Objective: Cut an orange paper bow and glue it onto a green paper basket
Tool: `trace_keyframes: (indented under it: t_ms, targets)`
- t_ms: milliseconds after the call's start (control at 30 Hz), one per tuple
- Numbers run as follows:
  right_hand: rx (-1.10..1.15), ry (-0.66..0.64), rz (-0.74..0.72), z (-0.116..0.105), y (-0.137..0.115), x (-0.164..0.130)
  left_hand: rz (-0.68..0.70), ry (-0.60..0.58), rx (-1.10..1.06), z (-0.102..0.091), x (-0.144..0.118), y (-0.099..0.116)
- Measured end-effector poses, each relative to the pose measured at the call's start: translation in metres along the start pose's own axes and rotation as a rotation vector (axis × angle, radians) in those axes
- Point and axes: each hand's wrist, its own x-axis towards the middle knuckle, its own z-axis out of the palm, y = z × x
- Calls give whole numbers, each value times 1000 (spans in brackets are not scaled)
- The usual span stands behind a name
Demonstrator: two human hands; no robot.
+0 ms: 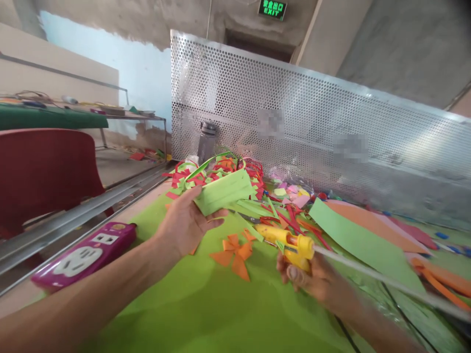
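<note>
Holding green paper basket [223, 192] up in left hand [183, 224], yellow glue gun [290, 243] gripped in right hand [315, 280].

Left: fingers under the basket's base, thumb on its near side, lifted clear of the green table sheet [206, 299]; green handle loop arcing over the top, red and orange paper strips packed inside. Right: closed around the gun grip, nozzle pointing left toward the basket, glue stick [371, 274] jutting out the back to the right, blurred. Orange paper flower [235, 254] flat on the sheet between both hands. Pink power strip [86, 255] at left table edge. Green and orange paper sheets [353, 233] lying right of the gun. Perforated metal panel [294, 122] behind.
</note>
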Motion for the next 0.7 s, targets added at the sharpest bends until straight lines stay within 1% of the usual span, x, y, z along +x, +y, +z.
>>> trace_keyframes:
  t_ms: [67,100,167,233,333,467,600,700]
  targets:
    - [211,-137,58,3,-5,0,27,-22,-58,1,-2,-3]
    - [305,-180,92,4,-8,1,39,-37,-85,1,-3,-5]
    - [427,-228,162,8,-14,1,55,-75,-120,2,-4,-9]
    - [488,-246,215,11,-18,2,57,-114,-121,3,-5,-12]
    - [520,-269,240,16,-20,2,54,-120,-100,3,-6,-14]
    - [526,-280,240,17,-18,2,56,-65,-96,4,-6,-13]
    - [535,-235,246,17,-15,3,110,-6,-63,4,-1,-7]
    - [496,-181,190,18,-15,2,135,23,11,1,6,-3]
